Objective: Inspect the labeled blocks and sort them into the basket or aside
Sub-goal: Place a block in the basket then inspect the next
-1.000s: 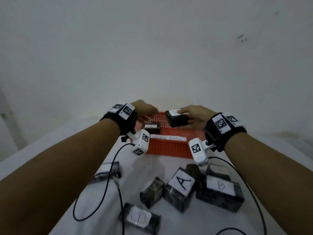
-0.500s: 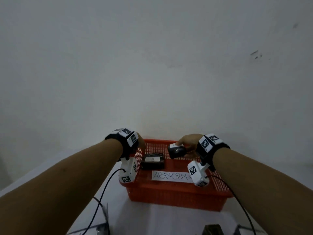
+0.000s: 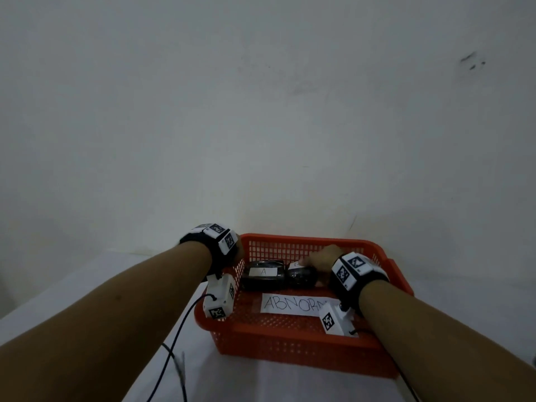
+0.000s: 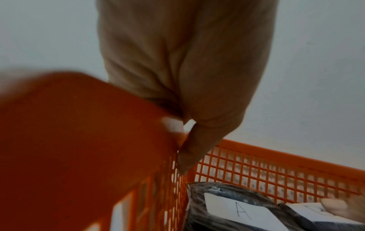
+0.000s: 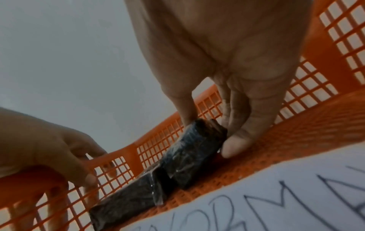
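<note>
An orange mesh basket (image 3: 290,346) stands on the white table. On its floor lies a dark wrapped block labelled A (image 3: 262,278) (image 4: 237,209) (image 5: 126,198). Right of it and touching it lies a second dark block (image 3: 301,278) (image 5: 193,150) with a white label. My right hand (image 3: 319,258) (image 5: 209,132) pinches this block's right end between thumb and fingers, low on the basket floor. My left hand (image 4: 183,140) (image 5: 79,168) grips the basket's left rim, thumb inside and fingers curled down the outside. In the head view the wrist band hides that hand.
A paper strip reading ABNORM (image 3: 290,304) lies on the basket floor in front of the blocks. A white wall (image 3: 261,111) rises just behind the basket. Black cables (image 3: 174,352) trail from the wrist cameras across the table at the near left.
My right hand has come down with the block from above the basket to the floor beside block A. My left hand has settled on the left rim. The view has tilted up, losing the loose blocks.
</note>
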The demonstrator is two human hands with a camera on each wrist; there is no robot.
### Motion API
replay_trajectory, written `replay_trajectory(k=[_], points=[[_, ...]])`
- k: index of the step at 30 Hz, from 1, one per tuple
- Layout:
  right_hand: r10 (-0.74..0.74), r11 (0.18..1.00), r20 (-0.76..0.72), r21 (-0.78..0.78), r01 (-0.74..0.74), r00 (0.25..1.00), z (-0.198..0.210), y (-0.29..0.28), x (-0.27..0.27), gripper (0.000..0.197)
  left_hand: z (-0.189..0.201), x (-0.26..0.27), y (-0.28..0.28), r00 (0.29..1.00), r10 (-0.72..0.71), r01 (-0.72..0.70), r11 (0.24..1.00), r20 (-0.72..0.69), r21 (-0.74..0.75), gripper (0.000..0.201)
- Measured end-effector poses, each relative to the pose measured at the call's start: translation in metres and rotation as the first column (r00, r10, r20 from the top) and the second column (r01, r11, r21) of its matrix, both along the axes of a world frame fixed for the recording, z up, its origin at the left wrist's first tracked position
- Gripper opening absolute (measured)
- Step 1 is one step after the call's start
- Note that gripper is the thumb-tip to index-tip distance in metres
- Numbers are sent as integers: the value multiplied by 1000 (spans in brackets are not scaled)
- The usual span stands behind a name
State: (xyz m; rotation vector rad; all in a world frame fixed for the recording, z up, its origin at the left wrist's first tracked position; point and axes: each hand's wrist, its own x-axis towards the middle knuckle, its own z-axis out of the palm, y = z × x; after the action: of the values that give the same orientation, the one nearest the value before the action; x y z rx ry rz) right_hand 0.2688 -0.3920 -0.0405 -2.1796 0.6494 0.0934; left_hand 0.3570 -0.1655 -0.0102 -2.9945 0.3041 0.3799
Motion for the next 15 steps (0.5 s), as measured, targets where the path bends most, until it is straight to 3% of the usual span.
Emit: replay_trajectory(k=[8, 12, 15], points=[[-39, 998, 37, -47, 41, 999, -3, 0, 0, 50, -3, 1, 5, 997, -82, 82, 997, -2, -4, 14], [-43, 999, 19, 8, 43, 999, -5, 2, 4, 46, -12, 11, 2, 999, -14, 15, 998, 32, -54, 15], [-40, 999, -11, 15, 40, 999, -5, 4, 6, 49, -5, -5, 2, 999, -41, 41, 999, -4, -32, 18]])
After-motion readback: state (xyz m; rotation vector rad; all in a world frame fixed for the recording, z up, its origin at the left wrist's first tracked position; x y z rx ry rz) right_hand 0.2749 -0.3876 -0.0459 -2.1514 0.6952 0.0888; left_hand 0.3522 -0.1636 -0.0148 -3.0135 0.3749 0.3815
